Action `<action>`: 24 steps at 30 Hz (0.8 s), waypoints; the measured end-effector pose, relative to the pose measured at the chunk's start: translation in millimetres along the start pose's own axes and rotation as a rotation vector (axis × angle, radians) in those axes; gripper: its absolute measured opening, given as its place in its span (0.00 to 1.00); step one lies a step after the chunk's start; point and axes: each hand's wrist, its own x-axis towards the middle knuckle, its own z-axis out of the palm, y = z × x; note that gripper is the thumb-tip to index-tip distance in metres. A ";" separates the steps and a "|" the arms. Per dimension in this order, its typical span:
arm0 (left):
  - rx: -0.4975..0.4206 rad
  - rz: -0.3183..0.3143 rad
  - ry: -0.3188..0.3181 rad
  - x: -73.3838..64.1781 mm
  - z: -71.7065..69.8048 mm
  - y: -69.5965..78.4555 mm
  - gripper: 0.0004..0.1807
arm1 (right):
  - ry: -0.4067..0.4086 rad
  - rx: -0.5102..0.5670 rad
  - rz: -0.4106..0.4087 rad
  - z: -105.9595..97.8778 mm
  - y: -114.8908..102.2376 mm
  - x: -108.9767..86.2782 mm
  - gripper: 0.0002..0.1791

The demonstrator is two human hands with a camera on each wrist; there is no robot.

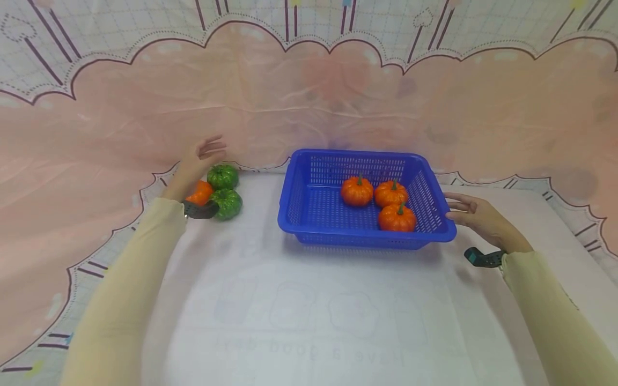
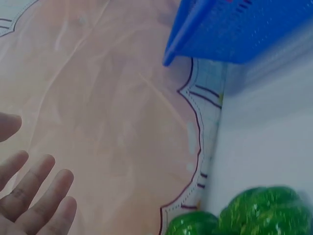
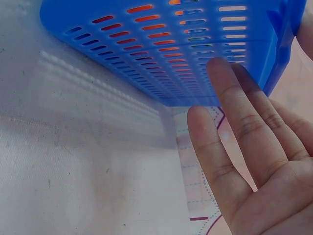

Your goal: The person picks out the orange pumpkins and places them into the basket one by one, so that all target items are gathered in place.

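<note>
My left hand (image 1: 200, 155) is at the left, just above and behind two small green pumpkins (image 1: 226, 203); its fingers are spread and it holds nothing. Part of an orange pumpkin (image 1: 203, 188) shows beside them, mostly hidden by the left wrist. A blue plastic basket (image 1: 338, 234) with slotted walls contains three small orange pumpkins (image 1: 357, 191) in its right half. Beside the basket's right end is my right hand (image 1: 475, 217), fingers extended along the slotted wall and thumb near the rim. Whether its fingertips touch the basket I cannot tell.
A white table surface (image 1: 289, 300) with faint printing lies in front of the basket. Behind it hangs a peach and white patterned cloth (image 1: 289, 107), which also runs down the left side. Dark wrist straps (image 1: 200, 209) sit on both wrists.
</note>
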 end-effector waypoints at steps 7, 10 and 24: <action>0.046 0.019 0.019 -6.5 -12.0 -14.3 0.32 | 0.002 -0.004 0.011 -0.9 2.3 2.0 0.43; 0.074 0.020 0.047 -8.6 -16.7 -20.3 0.33 | 0.005 -0.010 0.021 -1.0 2.8 2.7 0.44; 0.211 -0.002 0.238 -20.3 -32.0 -46.1 0.33 | 0.000 0.002 0.007 0.3 -0.1 -0.2 0.43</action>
